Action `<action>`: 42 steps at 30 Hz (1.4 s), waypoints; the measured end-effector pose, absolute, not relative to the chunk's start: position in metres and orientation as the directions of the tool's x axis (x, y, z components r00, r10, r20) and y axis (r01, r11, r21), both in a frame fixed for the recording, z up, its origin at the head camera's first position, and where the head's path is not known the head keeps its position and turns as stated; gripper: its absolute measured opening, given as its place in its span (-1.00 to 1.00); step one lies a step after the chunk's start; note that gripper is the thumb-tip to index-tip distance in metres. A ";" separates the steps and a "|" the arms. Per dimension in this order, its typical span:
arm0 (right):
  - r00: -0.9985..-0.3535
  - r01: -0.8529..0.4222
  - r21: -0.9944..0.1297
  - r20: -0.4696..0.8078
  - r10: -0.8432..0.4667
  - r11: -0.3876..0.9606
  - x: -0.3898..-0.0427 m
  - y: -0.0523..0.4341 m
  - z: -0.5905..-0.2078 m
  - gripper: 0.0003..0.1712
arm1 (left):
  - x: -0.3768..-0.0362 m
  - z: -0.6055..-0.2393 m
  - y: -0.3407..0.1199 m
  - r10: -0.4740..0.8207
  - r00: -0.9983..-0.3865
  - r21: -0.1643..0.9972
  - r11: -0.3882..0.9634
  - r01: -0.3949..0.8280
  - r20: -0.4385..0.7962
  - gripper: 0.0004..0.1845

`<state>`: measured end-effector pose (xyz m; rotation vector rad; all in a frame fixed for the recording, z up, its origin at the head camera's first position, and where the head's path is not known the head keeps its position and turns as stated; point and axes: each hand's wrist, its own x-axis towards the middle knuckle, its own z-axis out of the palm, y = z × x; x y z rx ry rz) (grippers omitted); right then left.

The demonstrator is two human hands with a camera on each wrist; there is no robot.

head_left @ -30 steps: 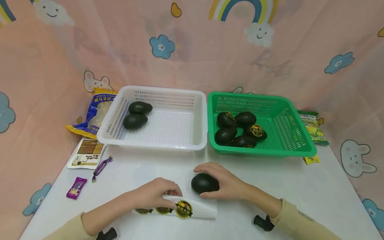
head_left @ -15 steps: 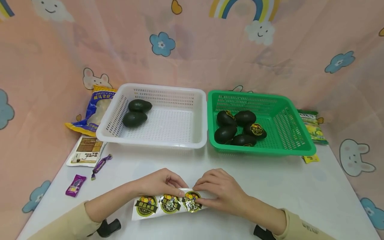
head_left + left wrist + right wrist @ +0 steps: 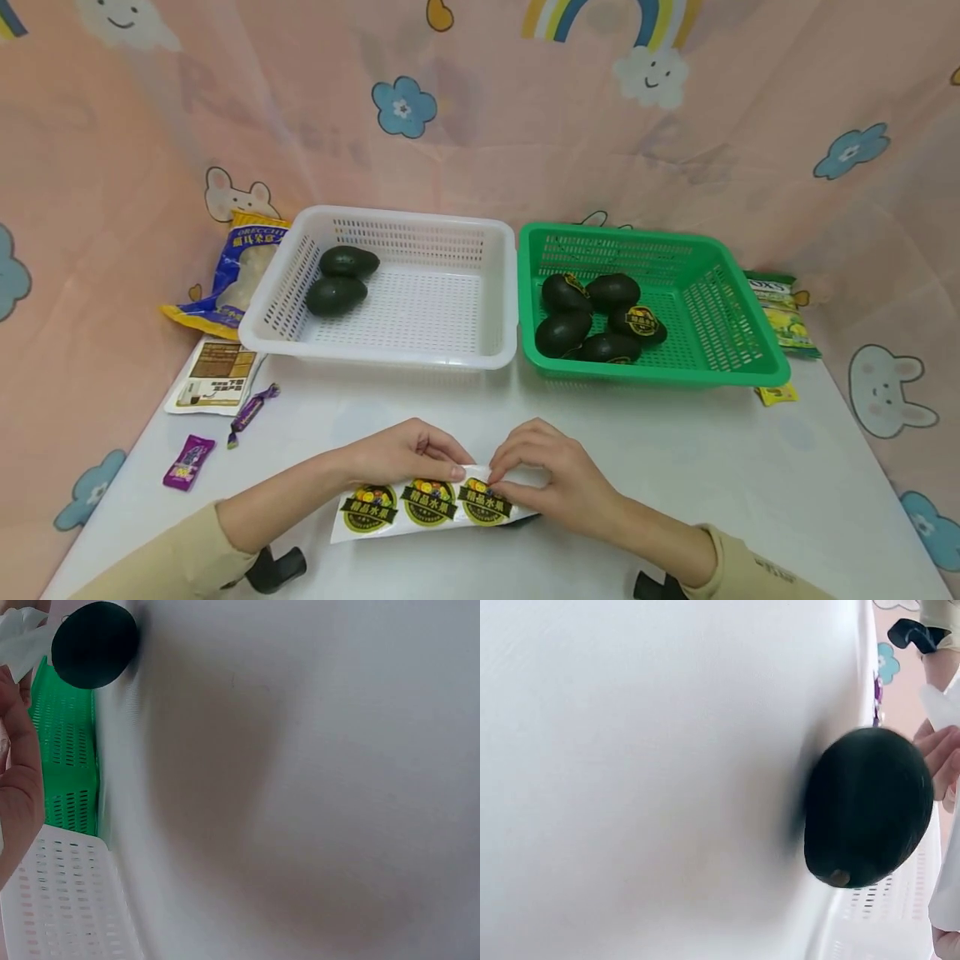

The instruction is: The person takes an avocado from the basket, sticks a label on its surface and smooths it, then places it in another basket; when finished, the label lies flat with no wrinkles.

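Two hands are pinching a sticker strip point(image 3: 427, 502), with baskets beyond them.
Head view: beyond the left hand point(image 3: 408, 454), a perforated white plastic basket point(image 3: 491, 360) is holding two dark avocados point(image 3: 337, 297); beyond the right hand point(image 3: 558, 473), a green basket point(image 3: 738, 317) is holding five. Both hands are curling thumb and fingers onto the glossy, flat strip. Left wrist view: past the left hand, a rounded loose avocado point(image 3: 96, 645) is showing. Right wrist view: that smooth oval fruit is sitting between the white table point(image 3: 630, 787) and the strip.
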<state>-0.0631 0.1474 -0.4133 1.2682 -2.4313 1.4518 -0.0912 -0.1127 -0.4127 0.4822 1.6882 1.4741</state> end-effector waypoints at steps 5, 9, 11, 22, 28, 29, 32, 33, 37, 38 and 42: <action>-0.754 -0.498 -0.843 0.305 -0.582 0.205 -0.065 0.149 -0.408 -0.87 | -0.088 -0.412 -0.115 0.760 -0.579 0.955 0.249 -0.161 -0.296 -0.76; -0.852 -0.280 -0.939 0.147 -0.503 0.200 -0.070 0.156 -0.400 -0.93 | -0.078 -0.415 -0.118 0.806 -0.543 0.956 0.293 0.017 -0.237 -0.78; -0.889 -0.188 -0.959 0.075 -0.452 0.210 -0.073 0.161 -0.397 -0.95 | -0.071 -0.418 -0.117 0.827 -0.526 0.929 0.329 0.167 -0.198 -0.78; -0.938 0.102 -0.954 -0.186 -0.292 0.282 -0.085 0.172 -0.403 -0.75 | -0.059 -0.433 -0.088 0.687 -0.726 0.651 0.569 0.503 -0.039 -0.33; -0.937 0.146 -0.951 -0.221 -0.270 0.272 -0.090 0.172 -0.408 -0.74 | -0.070 -0.434 -0.063 0.767 -0.642 0.636 0.492 0.595 0.007 -0.25; -0.936 0.149 -0.951 -0.224 -0.271 0.273 -0.090 0.172 -0.408 -0.74 | -0.072 -0.435 -0.062 0.767 -0.642 0.648 0.486 0.586 0.005 -0.27; -0.930 0.146 -0.949 -0.228 -0.288 0.279 -0.092 0.173 -0.408 -0.73 | -0.081 -0.436 -0.064 0.737 -0.676 0.686 0.482 0.545 0.020 -0.32; -0.927 0.144 -0.948 -0.230 -0.297 0.283 -0.092 0.173 -0.408 -0.73 | -0.084 -0.436 -0.065 0.722 -0.692 0.691 0.488 0.534 0.026 -0.32; -0.905 0.120 -0.943 -0.232 -0.356 0.310 -0.096 0.172 -0.411 -0.73 | -0.097 -0.437 -0.073 0.692 -0.721 0.706 0.494 0.506 0.033 -0.24; -0.900 0.108 -0.941 -0.230 -0.371 0.321 -0.097 0.171 -0.411 -0.74 | -0.099 -0.437 -0.074 0.693 -0.720 0.706 0.497 0.504 0.027 -0.21; -0.884 0.078 -0.930 -0.231 -0.406 0.361 -0.102 0.167 -0.414 -0.76 | -0.100 -0.436 -0.076 0.676 -0.736 0.697 0.507 0.506 0.042 -0.17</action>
